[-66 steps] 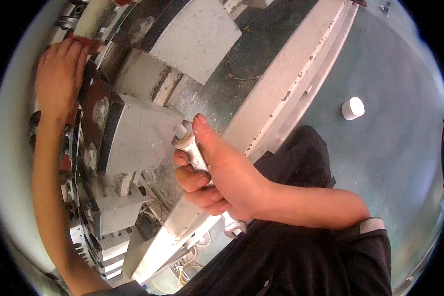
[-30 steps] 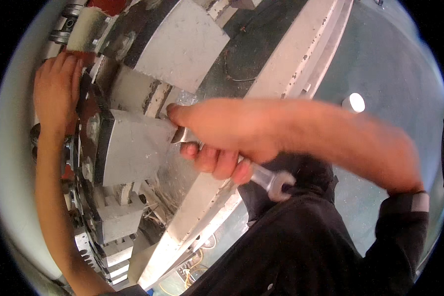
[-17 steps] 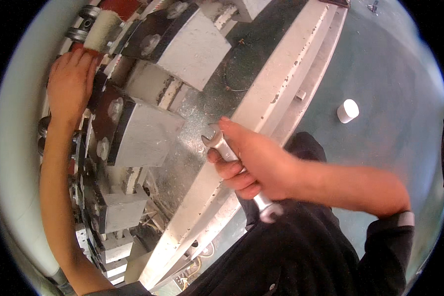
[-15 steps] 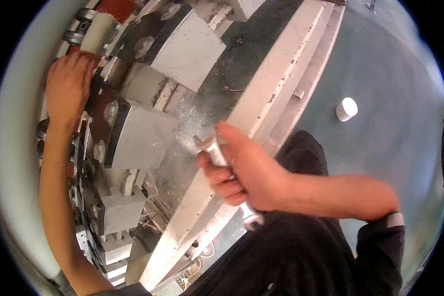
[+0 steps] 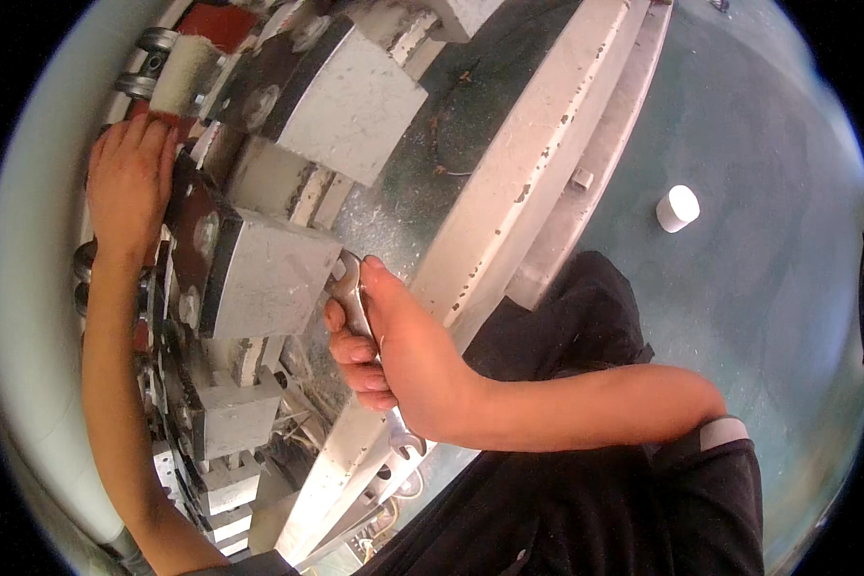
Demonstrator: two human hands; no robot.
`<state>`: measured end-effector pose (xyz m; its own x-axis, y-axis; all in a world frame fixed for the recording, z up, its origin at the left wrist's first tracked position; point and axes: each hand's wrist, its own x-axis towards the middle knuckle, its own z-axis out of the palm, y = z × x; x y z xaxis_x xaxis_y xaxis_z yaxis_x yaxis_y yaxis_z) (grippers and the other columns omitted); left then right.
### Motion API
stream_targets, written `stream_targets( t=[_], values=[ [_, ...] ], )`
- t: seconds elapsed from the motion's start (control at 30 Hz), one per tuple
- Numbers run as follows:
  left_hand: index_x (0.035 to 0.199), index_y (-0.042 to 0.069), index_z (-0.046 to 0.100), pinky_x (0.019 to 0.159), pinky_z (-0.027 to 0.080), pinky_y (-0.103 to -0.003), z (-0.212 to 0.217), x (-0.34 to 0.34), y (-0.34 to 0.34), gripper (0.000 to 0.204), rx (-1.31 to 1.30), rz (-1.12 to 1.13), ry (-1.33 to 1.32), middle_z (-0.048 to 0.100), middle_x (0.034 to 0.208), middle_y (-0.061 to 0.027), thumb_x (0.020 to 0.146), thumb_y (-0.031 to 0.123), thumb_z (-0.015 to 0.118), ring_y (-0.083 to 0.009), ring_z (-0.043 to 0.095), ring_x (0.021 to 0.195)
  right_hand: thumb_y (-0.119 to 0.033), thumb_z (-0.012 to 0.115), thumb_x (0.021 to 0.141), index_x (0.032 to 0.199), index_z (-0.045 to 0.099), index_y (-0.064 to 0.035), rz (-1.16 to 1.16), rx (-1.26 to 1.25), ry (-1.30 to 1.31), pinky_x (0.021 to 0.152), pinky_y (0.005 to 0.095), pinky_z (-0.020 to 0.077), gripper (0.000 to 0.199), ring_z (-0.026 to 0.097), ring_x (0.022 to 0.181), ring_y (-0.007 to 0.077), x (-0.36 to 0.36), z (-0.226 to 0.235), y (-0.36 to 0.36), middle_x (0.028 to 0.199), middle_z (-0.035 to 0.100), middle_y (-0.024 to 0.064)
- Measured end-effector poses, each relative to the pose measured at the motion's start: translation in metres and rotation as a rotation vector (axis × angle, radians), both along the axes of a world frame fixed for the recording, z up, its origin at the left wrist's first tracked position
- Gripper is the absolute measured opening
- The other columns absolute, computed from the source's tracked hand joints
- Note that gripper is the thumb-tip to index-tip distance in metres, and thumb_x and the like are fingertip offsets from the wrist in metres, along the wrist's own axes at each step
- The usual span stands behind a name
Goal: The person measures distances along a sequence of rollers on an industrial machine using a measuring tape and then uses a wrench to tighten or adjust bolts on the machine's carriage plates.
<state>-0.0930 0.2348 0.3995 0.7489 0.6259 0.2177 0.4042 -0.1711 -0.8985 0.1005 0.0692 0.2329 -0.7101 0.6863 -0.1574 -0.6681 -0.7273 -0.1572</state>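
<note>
My right hand [image 5: 394,355] is closed around a silver double open-end wrench [image 5: 357,312]. The wrench's upper jaw meets the right edge of a grey metal block [image 5: 276,274]; whether it sits on a bolt there is hard to make out. Its lower jaw sticks out below my fist. At the left, my left hand [image 5: 130,187] lies on the machine with its fingers stretched out, their tips just below a cream fuzzy roller [image 5: 182,75]. Beneath that palm the machine surface is hidden.
More grey blocks [image 5: 350,101] are lined up along the machine. A chipped white beam [image 5: 518,182] runs diagonally between the machine and the green floor [image 5: 749,144]. On the floor stands a white cylinder [image 5: 678,208]. Cables [image 5: 408,485] show low down by the beam.
My right hand has carried the wrench left and down, bringing its upper jaw to the grey block's edge. My left hand stays at nearly the same spot on the machine.
</note>
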Motion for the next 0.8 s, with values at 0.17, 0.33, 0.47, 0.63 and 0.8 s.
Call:
stream_targets(
  t=[0.17,0.33,0.47,0.63,0.8],
  values=[
    [0.099,0.005,0.060,0.092,0.042,-0.042,0.000,-0.001,0.002,0.019,0.019,-0.064,0.018,0.060,0.104,-0.0111,0.093,0.021,0.053,-0.0314,0.056,0.102,-0.058,0.024,0.098,0.086,0.043,-0.0162,-0.055,-0.003,0.020,0.048,0.0246,0.0221,0.048,0.024,0.053,0.0076,-0.006,-0.001,0.002,0.067,0.031,-0.0069],
    [0.098,0.005,0.061,0.092,0.042,-0.043,0.001,0.004,-0.001,0.018,-0.029,0.007,-0.017,0.060,0.103,-0.0116,0.092,0.020,0.055,-0.0321,0.056,0.101,-0.060,0.026,0.097,0.086,0.042,-0.0155,-0.067,-0.033,-0.003,0.048,0.0252,0.0222,0.049,0.025,0.052,0.0079,-0.006,0.005,0.007,0.067,0.031,-0.0066],
    [0.096,0.004,0.061,0.091,0.042,-0.044,-0.003,0.002,-0.001,0.017,-0.002,-0.097,-0.037,0.059,0.100,-0.0120,0.091,0.019,0.056,-0.0327,0.055,0.099,-0.068,0.025,0.094,0.084,0.041,-0.0151,0.070,-0.029,-0.062,0.048,0.0252,0.0222,0.056,0.024,0.052,0.0082,0.004,0.007,0.016,0.064,0.029,-0.0063],
    [0.096,0.003,0.061,0.090,0.042,-0.044,0.004,0.007,0.000,0.016,-0.048,-0.010,-0.056,0.059,0.100,-0.0126,0.090,0.017,0.057,-0.0326,0.055,0.098,-0.073,0.022,0.091,0.077,0.038,-0.0137,0.184,0.029,-0.077,0.050,0.0252,0.0258,0.063,0.024,0.053,0.0094,0.010,-0.001,0.016,0.062,0.026,-0.0054],
    [0.096,0.002,0.061,0.090,0.042,-0.044,0.001,0.001,0.004,0.016,-0.003,-0.049,0.007,0.059,0.099,-0.0136,0.090,0.017,0.056,-0.0328,0.055,0.098,-0.070,0.020,0.094,0.072,0.034,-0.0131,0.252,0.073,-0.032,0.051,0.0263,0.0290,0.062,0.026,0.054,0.0112,0.012,-0.012,0.007,0.061,0.026,-0.0041]
  ],
)
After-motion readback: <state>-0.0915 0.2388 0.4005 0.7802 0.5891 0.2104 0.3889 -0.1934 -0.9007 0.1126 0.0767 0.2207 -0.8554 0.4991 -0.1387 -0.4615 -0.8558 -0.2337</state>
